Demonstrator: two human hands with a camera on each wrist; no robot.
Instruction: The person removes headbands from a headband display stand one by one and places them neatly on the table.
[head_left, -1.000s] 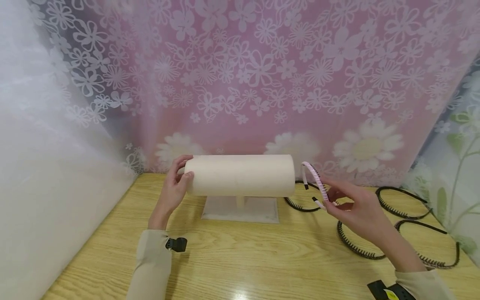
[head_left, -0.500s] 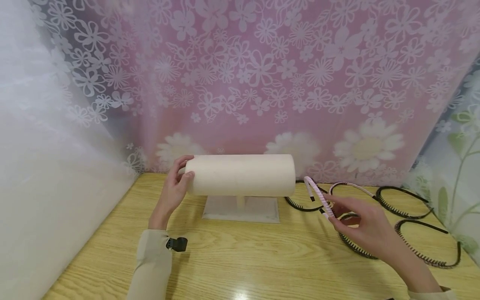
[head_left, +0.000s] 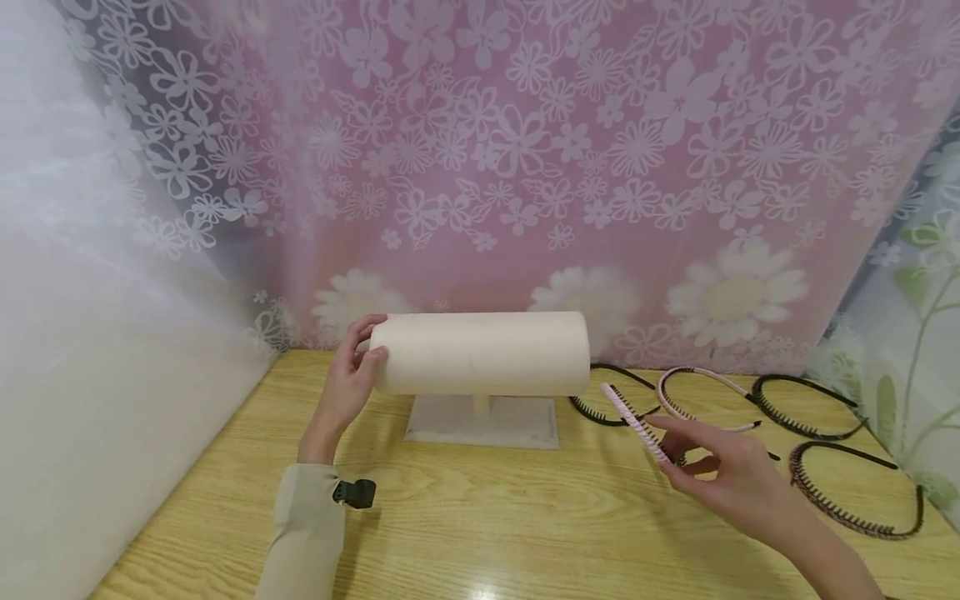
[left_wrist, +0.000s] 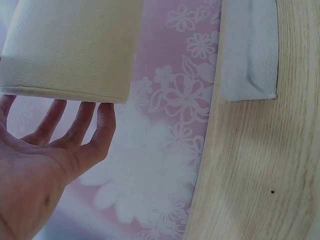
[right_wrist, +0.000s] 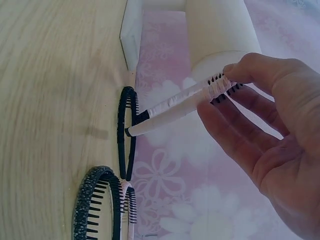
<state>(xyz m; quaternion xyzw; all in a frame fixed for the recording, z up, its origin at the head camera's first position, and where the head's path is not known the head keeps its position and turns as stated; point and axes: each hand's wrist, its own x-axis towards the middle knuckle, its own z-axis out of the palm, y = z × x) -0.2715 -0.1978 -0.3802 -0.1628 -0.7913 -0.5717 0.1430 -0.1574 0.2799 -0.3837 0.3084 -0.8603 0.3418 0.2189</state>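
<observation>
A cream padded cylinder (head_left: pixel 480 354), part of a headband display stand, lies horizontally on its post. My left hand (head_left: pixel 350 379) grips its left end, thumb in front and fingers around the far side; in the left wrist view the fingertips meet the cylinder's end edge (left_wrist: pixel 65 95). To the right of the stand, my right hand (head_left: pixel 738 483) pinches a pink wrapped headband (head_left: pixel 633 421) with black comb teeth, held above the table. The right wrist view shows thumb and fingers on its curved middle, its two black-tipped ends (right_wrist: pixel 142 117) pointing away from the palm.
The stand's pale flat base (head_left: pixel 517 425) rests on the wooden table (head_left: pixel 480 508). On the right lie a black toothed headband (head_left: pixel 600 417), a pink-and-black one (head_left: pixel 701 369), another black one (head_left: pixel 802 379) and a dark beaded one (head_left: pixel 847 521). A floral curtain (head_left: pixel 465 167) hangs behind.
My right hand has drawn the pink headband down and slightly right, away from the cylinder's end, and turned it so its curve shows edge-on. The left hand stays put.
</observation>
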